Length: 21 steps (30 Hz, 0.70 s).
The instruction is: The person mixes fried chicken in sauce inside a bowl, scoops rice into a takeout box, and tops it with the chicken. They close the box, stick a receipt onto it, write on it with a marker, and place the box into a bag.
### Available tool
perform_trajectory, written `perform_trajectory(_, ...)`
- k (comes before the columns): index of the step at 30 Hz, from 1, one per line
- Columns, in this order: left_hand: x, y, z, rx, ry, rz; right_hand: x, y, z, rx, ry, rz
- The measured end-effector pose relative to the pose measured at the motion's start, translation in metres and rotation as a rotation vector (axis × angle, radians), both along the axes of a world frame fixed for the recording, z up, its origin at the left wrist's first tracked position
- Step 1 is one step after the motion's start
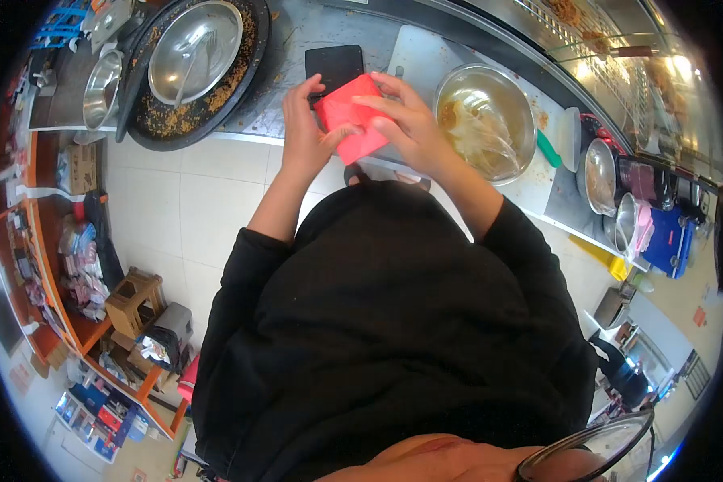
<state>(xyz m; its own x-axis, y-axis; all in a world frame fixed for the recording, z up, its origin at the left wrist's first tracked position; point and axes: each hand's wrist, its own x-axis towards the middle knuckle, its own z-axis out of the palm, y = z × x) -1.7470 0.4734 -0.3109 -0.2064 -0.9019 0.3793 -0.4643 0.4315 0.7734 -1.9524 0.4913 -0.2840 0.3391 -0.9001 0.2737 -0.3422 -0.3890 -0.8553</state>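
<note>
A bright red packet with folded, paper-like sides [349,119] is held up between my two hands, over the front edge of the counter. My left hand [304,127] grips its left side, thumb lying across the lower face and fingers curled near the upper left corner. On the other side, my right hand [414,128] has its fingers and thumb on the upper and right faces. Whatever is inside the packet is hidden. Just behind it lies a flat black rectangular thing [334,63] on the metal counter.
At left, a large black pan [140,120] with brown crumbs bears a steel bowl [161,68]. A white board [416,56] and a steel bowl [530,132] holding clear plastic stand at right, beside a green handle [548,149]. Orange shelves [52,273] stand at lower left.
</note>
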Motion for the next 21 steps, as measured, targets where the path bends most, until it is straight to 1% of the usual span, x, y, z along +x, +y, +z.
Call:
perform_trajectory(3,-0.003,0.012,-0.006,0.08,-0.097,-0.049,0.006,-0.017,0.006,0.048,0.072,-0.007)
perform_trajectory(4,-0.002,0.013,-0.009,0.046,-0.178,-0.077,0.007,-0.024,0.007,0.069,0.091,-0.008)
perform_trajectory(7,-0.016,0.028,0.023,0.08,-0.185,-0.12,-0.002,-0.036,0.006,0.009,0.176,0.088)
perform_trajectory(8,-0.017,0.029,0.021,0.131,-0.178,-0.147,-0.005,-0.037,0.009,0.067,0.195,0.121)
perform_trajectory(10,-0.018,0.027,0.016,0.121,-0.151,-0.16,-0.009,-0.039,0.016,0.181,0.23,0.182)
perform_trajectory(13,-0.018,0.024,0.011,0.088,-0.12,-0.196,-0.015,-0.044,0.018,0.324,0.221,0.267)
perform_trajectory(16,-0.018,0.022,0.009,0.069,-0.104,-0.217,-0.017,-0.049,0.018,0.51,0.071,0.314)
perform_trajectory(19,-0.019,0.023,0.009,0.062,-0.107,-0.228,-0.018,-0.05,0.015,0.541,0.069,0.318)
perform_trajectory(21,-0.019,0.022,0.01,0.064,-0.117,-0.224,-0.018,-0.049,0.007,0.483,0.122,0.304)
